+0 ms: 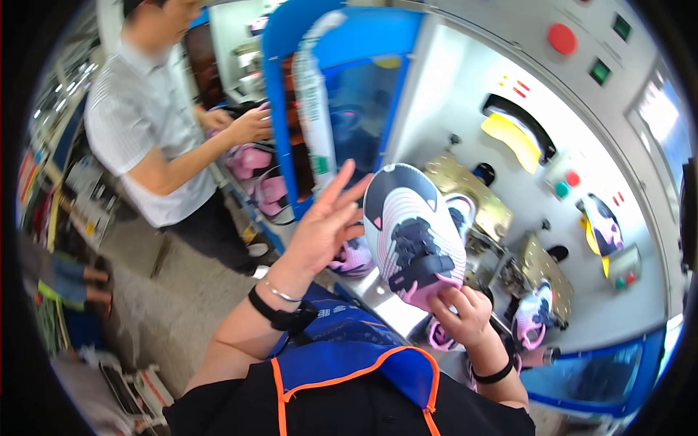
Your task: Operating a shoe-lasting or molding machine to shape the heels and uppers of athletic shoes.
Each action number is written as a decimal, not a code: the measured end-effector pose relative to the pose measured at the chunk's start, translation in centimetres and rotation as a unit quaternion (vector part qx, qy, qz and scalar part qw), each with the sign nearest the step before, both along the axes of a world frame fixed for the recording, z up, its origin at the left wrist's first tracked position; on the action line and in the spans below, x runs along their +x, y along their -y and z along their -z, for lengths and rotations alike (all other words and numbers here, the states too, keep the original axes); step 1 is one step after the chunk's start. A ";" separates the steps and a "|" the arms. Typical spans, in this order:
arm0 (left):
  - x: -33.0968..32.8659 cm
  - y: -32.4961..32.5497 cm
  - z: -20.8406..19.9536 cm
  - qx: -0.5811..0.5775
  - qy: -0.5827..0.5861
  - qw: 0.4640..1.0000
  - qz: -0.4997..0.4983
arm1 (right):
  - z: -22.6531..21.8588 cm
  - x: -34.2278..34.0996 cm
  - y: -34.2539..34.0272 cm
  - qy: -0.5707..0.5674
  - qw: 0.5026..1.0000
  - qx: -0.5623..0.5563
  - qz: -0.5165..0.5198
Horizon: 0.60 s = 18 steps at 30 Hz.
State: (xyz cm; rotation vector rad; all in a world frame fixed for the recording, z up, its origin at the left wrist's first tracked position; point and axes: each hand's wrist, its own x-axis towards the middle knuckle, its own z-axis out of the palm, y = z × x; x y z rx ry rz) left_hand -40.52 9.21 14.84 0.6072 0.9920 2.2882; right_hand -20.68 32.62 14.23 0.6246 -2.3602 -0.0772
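Observation:
My right hand (464,314) grips a sneaker upper (414,225) at its pink heel end. The upper is whitish with thin stripes, a dark toe edge and a dark tongue and lacing area; its toe points up and away from me. My left hand (331,225) is raised beside the toe, fingers spread, holding nothing. Whether its fingertips touch the upper's edge I cannot tell. Behind the held upper, a second upper (461,212) shows in part by the machine. A further one (534,316) sits at the right station, and another (354,259) lies below my left hand.
The white machine cabinet (465,80) ahead has brass-coloured plates (472,192), yellow-and-black curved pads (512,138) and red and green buttons (562,190). A blue-framed door (374,109) stands at its left. A co-worker in a white shirt (149,138) handles pink shoe pieces (251,160) at the left.

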 end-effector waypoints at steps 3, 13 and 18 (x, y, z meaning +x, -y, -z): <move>-0.7 -1.4 1.2 -0.031 0.019 0.999 0.012 | -2.2 -0.5 -2.4 -0.021 0.995 0.032 0.096; -2.9 -1.8 6.5 -0.041 0.100 0.986 0.125 | -9.6 -11.3 -13.4 -0.072 0.914 -0.183 0.354; -3.6 -0.9 6.7 -0.065 0.116 0.984 0.119 | -10.6 -17.1 -20.7 -0.138 0.920 -0.025 0.366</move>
